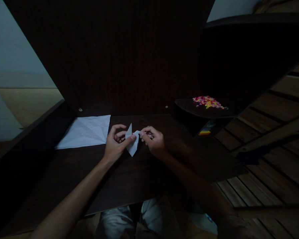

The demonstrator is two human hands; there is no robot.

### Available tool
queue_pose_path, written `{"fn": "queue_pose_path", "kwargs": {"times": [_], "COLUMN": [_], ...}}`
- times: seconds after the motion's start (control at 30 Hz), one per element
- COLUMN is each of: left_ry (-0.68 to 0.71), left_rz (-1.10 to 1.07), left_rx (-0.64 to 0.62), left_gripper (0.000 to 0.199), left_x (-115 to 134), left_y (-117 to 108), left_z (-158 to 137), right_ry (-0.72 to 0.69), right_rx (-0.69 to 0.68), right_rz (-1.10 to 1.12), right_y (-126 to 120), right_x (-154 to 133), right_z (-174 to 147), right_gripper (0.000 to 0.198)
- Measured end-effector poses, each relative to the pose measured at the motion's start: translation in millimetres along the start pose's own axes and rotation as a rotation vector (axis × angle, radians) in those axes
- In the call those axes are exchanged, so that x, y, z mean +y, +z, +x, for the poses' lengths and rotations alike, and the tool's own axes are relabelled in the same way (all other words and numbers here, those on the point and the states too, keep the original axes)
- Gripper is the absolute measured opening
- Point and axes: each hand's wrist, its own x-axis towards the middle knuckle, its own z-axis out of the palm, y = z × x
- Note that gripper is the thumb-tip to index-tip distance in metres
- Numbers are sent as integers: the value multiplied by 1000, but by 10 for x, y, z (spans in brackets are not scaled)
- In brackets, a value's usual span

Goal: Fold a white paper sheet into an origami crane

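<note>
A small folded piece of white paper (132,149) is held up between both hands, just above the dark desk. It has a pointed flap rising at the top left and a pointed lower end. My left hand (116,141) grips it from the left, thumb across its front, other fingers curled behind. On the right side, my right hand (153,140) pinches the paper's upper right edge between thumb and fingers. Left of my left hand lies a larger creased white sheet (87,132), flat on the desk.
The dark desk (139,182) has an upright back panel (129,59) and a raised left side board (27,132). On a rounded shelf (186,108) at right sits a pile of small pink, red and yellow pieces (208,102). Wooden slats (276,166) show beyond the right edge.
</note>
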Motion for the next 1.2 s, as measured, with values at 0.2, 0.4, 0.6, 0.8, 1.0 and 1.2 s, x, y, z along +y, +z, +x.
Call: {"fn": "queue_pose_path", "kwargs": {"times": [0.2,0.4,0.6,0.8,1.0,1.2], "left_ry": [55,115,-9,-21,-33,-3], "left_rz": [244,322,173,79,42,-3], "left_rx": [-24,119,99,60,64,-5], "left_gripper": [25,27,29,36,34,27], "left_x": [-43,-100,-115,-122,-106,-116], "left_y": [-35,-24,-4,-39,-60,-66], "left_z": [18,39,62,58,56,58], "right_ry": [61,59,77,90,179,485], "right_rx": [196,225,142,21,-43,-170], "right_rz": [89,129,188,194,374,427], "right_y": [-22,-12,6,9,-48,-39], "right_x": [-27,-32,-25,-43,11,85], "right_z": [60,60,62,39,88,139], "right_gripper": [23,23,26,26,33,42]}}
